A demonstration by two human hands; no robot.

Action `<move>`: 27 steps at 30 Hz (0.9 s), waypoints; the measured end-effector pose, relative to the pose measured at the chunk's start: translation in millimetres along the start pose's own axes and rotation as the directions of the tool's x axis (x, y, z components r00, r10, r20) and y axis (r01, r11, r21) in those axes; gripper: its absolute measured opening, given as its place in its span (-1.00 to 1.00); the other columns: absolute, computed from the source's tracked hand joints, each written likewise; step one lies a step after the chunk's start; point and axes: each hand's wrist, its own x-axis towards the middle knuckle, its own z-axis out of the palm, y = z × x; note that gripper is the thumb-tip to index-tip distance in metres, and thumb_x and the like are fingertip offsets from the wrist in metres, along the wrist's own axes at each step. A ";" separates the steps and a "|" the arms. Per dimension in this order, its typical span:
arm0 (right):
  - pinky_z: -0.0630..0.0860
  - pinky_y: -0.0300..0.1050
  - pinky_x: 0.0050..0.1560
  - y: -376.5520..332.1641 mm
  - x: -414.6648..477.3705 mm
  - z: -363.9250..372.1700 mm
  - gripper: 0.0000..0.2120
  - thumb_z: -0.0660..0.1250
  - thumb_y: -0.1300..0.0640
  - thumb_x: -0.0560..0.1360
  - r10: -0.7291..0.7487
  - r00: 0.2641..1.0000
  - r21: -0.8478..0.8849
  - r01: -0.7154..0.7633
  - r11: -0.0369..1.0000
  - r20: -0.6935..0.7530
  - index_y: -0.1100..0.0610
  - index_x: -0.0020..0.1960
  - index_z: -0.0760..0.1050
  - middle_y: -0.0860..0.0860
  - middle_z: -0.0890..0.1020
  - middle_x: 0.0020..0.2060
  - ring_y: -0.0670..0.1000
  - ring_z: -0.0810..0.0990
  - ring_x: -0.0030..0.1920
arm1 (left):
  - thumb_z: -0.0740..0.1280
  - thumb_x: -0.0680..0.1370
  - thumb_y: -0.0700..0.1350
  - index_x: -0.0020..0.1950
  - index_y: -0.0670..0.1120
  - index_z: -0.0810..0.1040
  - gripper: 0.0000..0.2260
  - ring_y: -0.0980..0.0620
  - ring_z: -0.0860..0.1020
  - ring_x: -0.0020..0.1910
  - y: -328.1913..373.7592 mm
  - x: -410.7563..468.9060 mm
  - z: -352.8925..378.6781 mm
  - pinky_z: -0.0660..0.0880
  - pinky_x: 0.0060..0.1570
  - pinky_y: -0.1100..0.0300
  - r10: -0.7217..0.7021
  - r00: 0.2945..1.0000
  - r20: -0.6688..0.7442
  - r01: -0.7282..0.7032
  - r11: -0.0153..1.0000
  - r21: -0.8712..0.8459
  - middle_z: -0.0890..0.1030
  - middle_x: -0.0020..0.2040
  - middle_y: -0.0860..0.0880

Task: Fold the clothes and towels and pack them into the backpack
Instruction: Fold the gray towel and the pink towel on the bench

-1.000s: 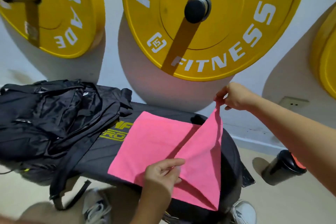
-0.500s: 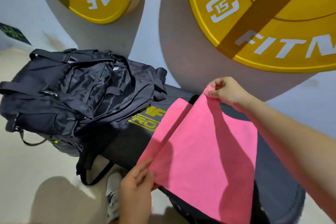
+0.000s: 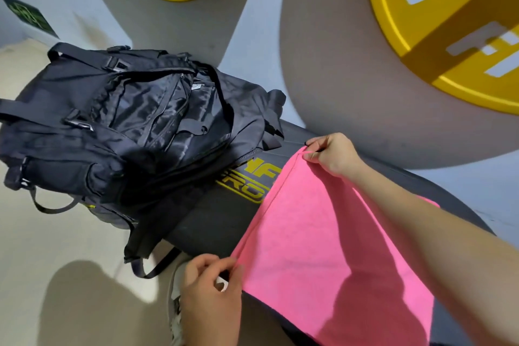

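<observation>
A pink towel (image 3: 331, 247) lies folded over on a black padded bench (image 3: 213, 219). My right hand (image 3: 334, 154) pinches the towel's far corners together at the back edge of the bench. My left hand (image 3: 210, 286) pinches the near corners at the front edge. A black backpack (image 3: 126, 132) lies on the bench's left end, its top open and its straps hanging over the front. My right forearm crosses over the towel and hides part of it.
Two large yellow weight plates (image 3: 449, 36) hang on the wall above the bench. A beige floor (image 3: 56, 275) shows at the lower left, with a white shoe (image 3: 175, 314) under my left hand.
My right hand carried the lifted towel corner leftward and down onto the opposite edge, folding the towel in half. My left hand slid to the near corner. The view swung left and down.
</observation>
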 end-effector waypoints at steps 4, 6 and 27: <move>0.35 -0.35 0.01 0.0 2.7 1.6 -0.90 0.50 0.32 0.35 -0.056 0.998 -0.035 0.057 0.998 0.038 0.19 -0.16 0.70 -0.04 0.65 -0.09 -0.12 0.58 -0.05 | 0.60 0.20 -0.30 -0.40 0.12 0.60 -0.67 0.37 0.45 -0.18 3.1 -3.2 4.6 0.31 -0.20 0.59 0.066 0.997 0.041 -0.069 0.995 0.068 0.49 -0.21 0.16; 0.38 -0.32 -0.04 -1.3 4.2 3.2 -0.92 0.50 0.32 0.35 -0.085 0.996 -0.064 0.087 0.994 0.028 0.18 -0.18 0.70 -0.05 0.66 -0.13 -0.10 0.58 -0.10 | 0.60 0.21 -0.27 -0.43 0.16 0.55 -0.64 0.40 0.44 -0.18 8.3 -1.5 3.5 0.29 -0.19 0.60 0.053 0.997 0.054 -0.057 0.995 0.082 0.50 -0.22 0.15; 0.53 -0.23 -0.22 -4.6 -35.4 -25.9 -0.79 0.47 0.35 0.39 0.152 0.954 0.476 -0.011 0.879 -0.258 0.05 -0.28 0.63 -0.13 0.64 -0.44 -0.13 0.57 -0.37 | 0.46 0.39 -0.22 -0.30 -0.04 0.58 -0.87 0.17 0.42 -0.47 26.3 12.2 -7.5 0.40 -0.37 0.28 -0.051 0.920 0.387 0.123 0.979 -0.164 0.53 -0.47 0.04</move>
